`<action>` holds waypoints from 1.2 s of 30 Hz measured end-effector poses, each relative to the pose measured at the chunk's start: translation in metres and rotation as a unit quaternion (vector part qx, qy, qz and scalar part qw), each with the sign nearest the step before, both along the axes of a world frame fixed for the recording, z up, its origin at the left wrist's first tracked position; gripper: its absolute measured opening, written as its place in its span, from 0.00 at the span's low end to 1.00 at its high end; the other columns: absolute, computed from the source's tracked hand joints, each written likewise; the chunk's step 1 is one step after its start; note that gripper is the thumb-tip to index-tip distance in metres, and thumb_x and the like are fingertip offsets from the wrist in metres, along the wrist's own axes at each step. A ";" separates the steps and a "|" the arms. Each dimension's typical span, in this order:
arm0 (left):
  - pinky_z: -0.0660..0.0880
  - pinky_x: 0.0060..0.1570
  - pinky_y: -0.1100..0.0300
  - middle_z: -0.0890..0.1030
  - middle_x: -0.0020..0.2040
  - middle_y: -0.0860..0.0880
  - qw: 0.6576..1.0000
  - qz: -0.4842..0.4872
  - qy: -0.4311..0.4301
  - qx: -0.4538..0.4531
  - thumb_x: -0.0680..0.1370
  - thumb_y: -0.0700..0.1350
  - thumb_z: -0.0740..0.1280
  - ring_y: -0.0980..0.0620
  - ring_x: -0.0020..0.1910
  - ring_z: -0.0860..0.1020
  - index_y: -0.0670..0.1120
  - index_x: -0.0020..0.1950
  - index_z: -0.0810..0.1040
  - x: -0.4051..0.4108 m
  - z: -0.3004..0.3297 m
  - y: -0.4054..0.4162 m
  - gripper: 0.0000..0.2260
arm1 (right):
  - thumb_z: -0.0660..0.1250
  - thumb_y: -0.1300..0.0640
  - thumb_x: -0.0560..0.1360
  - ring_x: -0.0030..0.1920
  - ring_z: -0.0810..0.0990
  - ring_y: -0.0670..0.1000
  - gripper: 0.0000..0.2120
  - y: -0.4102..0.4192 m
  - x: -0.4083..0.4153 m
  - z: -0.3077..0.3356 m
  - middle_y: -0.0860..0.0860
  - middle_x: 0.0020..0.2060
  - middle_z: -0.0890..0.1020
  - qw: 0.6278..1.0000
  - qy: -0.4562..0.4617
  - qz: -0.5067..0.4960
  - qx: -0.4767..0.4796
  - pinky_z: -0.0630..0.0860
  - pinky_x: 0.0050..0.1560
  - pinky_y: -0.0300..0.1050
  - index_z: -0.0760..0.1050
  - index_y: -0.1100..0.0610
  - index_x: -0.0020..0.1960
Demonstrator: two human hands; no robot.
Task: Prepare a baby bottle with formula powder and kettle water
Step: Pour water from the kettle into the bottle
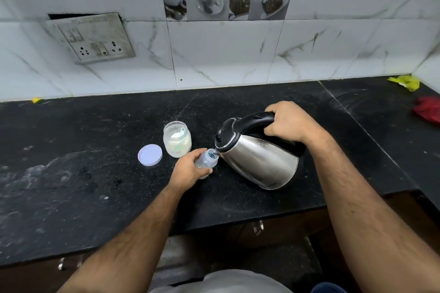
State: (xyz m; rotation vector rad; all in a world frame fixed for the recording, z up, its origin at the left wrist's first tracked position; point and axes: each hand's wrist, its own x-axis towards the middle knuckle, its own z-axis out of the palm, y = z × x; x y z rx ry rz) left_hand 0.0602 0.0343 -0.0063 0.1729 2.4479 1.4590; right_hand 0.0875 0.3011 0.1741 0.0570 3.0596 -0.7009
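Fingers: left hand (188, 169) is wrapped around the baby bottle (206, 160), thumb on the near side, the others curled over the far side, pinning it to the black countertop (95, 188). Right hand (289, 121) has all fingers clenched round the black handle of the steel electric kettle (258, 159), which is tipped left.

Step in hand, as I read it: water pour. Kettle spout sits right at the open bottle mouth, touching or just inside; can't tell which. No stream visible, and the fill level is hidden behind the left hand. Can't tell if powder is already in the bottle.

Next move needs: slow tilt, spout kept centred on the narrow neck, bottle held firm. Then level the kettle and set it down before anything else. Risk: hot spill onto the left fingers.

Count:
- 1 bottle, no teat or cap in view
- 1 kettle, lid closed
- 1 open formula jar (177, 141) with 1 scoop (182, 131) inside, just behind the bottle
- 1 jar lid (150, 154), flat, left of the jar
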 end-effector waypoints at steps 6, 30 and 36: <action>0.72 0.66 0.57 0.82 0.60 0.53 1.000 -0.004 -0.013 -0.006 0.67 0.40 0.79 0.54 0.59 0.79 0.50 0.69 0.76 -0.002 0.001 0.002 0.31 | 0.70 0.59 0.61 0.31 0.76 0.49 0.04 -0.003 -0.004 0.004 0.48 0.27 0.77 1.000 -0.005 0.019 0.023 0.68 0.30 0.43 0.75 0.53 0.32; 0.72 0.67 0.54 0.82 0.59 0.54 0.999 -0.031 -0.017 -0.016 0.67 0.39 0.79 0.54 0.60 0.79 0.50 0.68 0.76 -0.010 0.005 0.004 0.31 | 0.70 0.58 0.61 0.30 0.75 0.49 0.04 -0.008 -0.020 0.017 0.47 0.26 0.76 0.994 -0.023 0.056 0.094 0.63 0.28 0.40 0.74 0.52 0.32; 0.72 0.66 0.55 0.82 0.59 0.54 0.999 -0.030 -0.021 -0.009 0.67 0.39 0.79 0.54 0.59 0.79 0.50 0.69 0.76 -0.011 0.006 0.005 0.31 | 0.70 0.58 0.61 0.30 0.75 0.49 0.04 -0.008 -0.026 0.019 0.47 0.27 0.77 0.993 -0.026 0.060 0.102 0.64 0.28 0.41 0.75 0.53 0.33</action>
